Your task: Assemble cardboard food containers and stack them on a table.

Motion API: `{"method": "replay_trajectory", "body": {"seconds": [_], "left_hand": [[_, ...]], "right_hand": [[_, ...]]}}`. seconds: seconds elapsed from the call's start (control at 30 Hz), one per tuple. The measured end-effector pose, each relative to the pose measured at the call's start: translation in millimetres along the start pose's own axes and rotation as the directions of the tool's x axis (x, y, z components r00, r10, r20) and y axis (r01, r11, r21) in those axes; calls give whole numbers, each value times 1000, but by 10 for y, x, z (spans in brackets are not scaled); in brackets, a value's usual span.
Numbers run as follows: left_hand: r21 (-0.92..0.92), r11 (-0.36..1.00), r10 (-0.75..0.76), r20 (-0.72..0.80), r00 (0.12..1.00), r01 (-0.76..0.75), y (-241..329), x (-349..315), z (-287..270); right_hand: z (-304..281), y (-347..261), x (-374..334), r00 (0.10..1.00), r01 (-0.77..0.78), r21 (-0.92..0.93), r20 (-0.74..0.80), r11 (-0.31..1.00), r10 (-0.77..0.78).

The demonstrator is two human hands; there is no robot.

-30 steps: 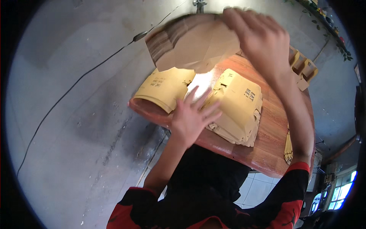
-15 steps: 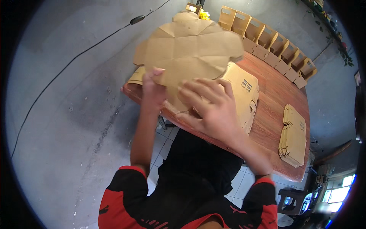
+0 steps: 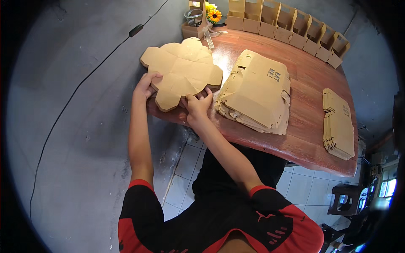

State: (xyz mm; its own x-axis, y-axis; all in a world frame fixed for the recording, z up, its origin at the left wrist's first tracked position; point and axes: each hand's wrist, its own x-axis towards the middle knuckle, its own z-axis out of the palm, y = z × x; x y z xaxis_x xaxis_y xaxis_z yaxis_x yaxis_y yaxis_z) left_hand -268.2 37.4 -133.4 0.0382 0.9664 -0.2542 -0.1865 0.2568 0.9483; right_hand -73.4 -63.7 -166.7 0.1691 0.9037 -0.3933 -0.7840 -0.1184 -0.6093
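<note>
Flat brown cardboard blanks (image 3: 181, 69) with scalloped edges and crease lines lie in a stack at the table's left end. My left hand (image 3: 145, 85) grips their left edge, its thumb on top. At the near right edge of the same stack, my right hand (image 3: 199, 105) has its fingers closed on the cardboard; some fingertips are hidden beneath it. Just right of my right hand sits a bigger pile of flat cardboard blanks (image 3: 257, 90) with cut-out lettering in the top one.
A row of folded cardboard carriers (image 3: 276, 25) lines the table's far edge. At the back left stand another carrier with a clear cup (image 3: 193, 17) and a sunflower (image 3: 214, 17). A smaller cardboard stack (image 3: 338, 124) lies on the wooden table (image 3: 306, 114) at right. The grey wall (image 3: 84, 109) borders the left.
The raised, creased cardboard blank has come down onto the left stack. Both hands have moved left and now hold the stack's edges. The view has shifted too.
</note>
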Motion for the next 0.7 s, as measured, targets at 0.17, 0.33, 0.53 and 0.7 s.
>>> {"method": "replay_trajectory", "body": {"seconds": [0.17,0.33,0.53,0.7], "left_hand": [[310,919,327,-251,911,-245,-66,-18,92],[317,890,430,-337,837,-330,-265,57,203],[349,880,444,-360,820,-323,-358,121,135],[528,808,511,-405,758,-261,-354,-9,185]], "right_hand": [[-98,74,110,997,59,-111,65,992,-52],[-331,-393,-189,933,78,-218,359,973,6],[-1281,-1585,-962,524,815,-579,706,38,-476],[-1788,-2275,-949,583,511,-784,617,-352,-528]]}}
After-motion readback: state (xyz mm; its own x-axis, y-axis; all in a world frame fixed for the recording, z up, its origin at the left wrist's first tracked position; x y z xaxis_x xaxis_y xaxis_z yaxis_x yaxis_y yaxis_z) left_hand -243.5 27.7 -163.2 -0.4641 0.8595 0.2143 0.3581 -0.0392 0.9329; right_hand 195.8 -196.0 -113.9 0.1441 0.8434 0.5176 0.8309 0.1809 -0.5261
